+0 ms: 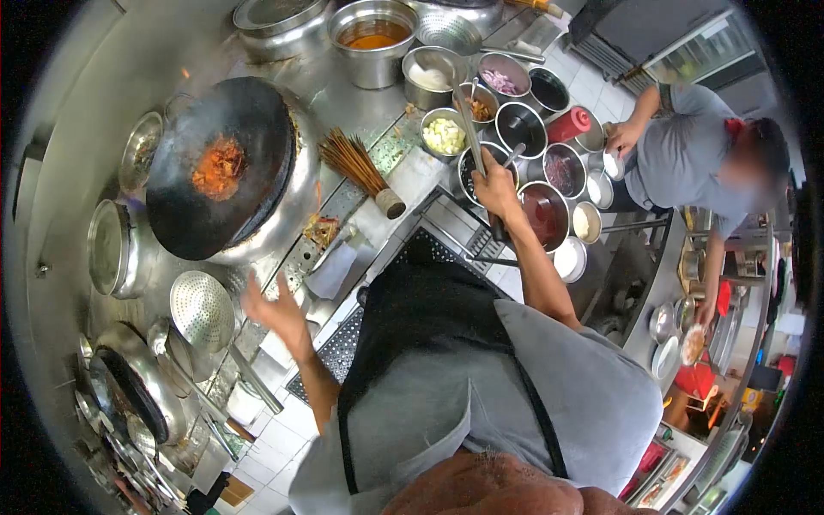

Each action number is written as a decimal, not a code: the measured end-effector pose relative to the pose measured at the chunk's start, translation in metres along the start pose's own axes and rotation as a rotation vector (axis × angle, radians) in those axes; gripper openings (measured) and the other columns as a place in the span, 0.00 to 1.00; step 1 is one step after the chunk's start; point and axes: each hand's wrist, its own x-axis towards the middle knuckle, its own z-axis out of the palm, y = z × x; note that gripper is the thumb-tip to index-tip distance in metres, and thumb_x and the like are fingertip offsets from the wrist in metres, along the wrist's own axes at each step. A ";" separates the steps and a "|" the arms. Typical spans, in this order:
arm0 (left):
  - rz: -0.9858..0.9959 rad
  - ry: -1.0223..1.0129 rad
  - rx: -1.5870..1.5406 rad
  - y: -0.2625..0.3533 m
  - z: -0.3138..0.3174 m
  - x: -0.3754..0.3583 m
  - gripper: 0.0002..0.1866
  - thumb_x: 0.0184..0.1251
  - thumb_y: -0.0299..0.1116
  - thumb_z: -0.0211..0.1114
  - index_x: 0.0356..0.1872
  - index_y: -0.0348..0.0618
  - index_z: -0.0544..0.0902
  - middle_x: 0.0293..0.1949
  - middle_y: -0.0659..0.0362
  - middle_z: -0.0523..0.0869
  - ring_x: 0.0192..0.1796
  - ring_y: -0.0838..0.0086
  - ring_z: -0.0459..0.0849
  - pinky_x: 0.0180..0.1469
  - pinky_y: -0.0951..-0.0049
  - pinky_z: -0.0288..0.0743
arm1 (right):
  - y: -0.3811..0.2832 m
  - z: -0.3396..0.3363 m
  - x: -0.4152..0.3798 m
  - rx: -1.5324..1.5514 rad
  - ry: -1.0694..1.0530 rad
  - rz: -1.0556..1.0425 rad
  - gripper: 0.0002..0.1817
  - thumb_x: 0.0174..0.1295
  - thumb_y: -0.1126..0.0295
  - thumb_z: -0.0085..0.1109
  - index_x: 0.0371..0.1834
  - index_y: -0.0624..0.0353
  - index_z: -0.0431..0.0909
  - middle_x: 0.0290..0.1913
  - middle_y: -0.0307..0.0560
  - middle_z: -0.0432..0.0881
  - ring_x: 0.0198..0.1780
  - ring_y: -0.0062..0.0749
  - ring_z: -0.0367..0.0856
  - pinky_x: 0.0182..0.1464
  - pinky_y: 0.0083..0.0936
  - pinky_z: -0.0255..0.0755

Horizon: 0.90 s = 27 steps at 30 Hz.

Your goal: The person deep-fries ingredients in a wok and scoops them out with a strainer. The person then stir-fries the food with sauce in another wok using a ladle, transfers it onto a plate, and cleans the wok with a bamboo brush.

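My right hand (496, 184) is closed around the long handle of a metal ladle (470, 129), whose far end reaches over the ingredient pots near the white powder (429, 77). With its fingers spread and nothing in them, my left hand (276, 311) hangs between the wok and a perforated strainer (202, 311). The black wok (172, 189) sits tilted on the stove, with reddish-orange food (220, 170) in it and smoke rising. A bamboo brush (356, 165) lies to the right of the wok.
Metal pots of sauces (544, 215), onions (499, 79) and chopped vegetables (445, 136) crowd around my right hand. A red bottle (568, 125) stands among them. A co-worker (687, 150) leans at the right. Another wok (129, 378) is at the lower left.
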 end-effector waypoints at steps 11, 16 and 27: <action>-0.373 -0.266 0.081 -0.093 0.001 -0.107 0.48 0.41 0.47 0.82 0.60 0.25 0.71 0.44 0.36 0.81 0.51 0.41 0.78 0.57 0.51 0.72 | -0.006 0.003 -0.004 0.088 -0.067 0.085 0.29 0.60 0.70 0.58 0.65 0.69 0.70 0.52 0.71 0.81 0.55 0.56 0.82 0.58 0.37 0.73; -0.461 -0.524 -0.305 -0.098 -0.015 -0.080 0.35 0.43 0.36 0.80 0.52 0.25 0.77 0.41 0.40 0.86 0.43 0.52 0.86 0.49 0.60 0.78 | -0.001 0.027 0.004 -0.030 -0.007 0.024 0.28 0.61 0.67 0.56 0.64 0.68 0.71 0.49 0.73 0.81 0.55 0.62 0.80 0.59 0.41 0.72; -0.495 -0.430 -0.182 -0.101 -0.011 -0.076 0.31 0.56 0.46 0.76 0.50 0.28 0.80 0.43 0.44 0.86 0.47 0.61 0.84 0.53 0.67 0.75 | -0.024 0.012 0.002 0.441 -0.142 0.277 0.25 0.66 0.72 0.53 0.67 0.65 0.69 0.25 0.44 0.77 0.19 0.27 0.75 0.22 0.26 0.69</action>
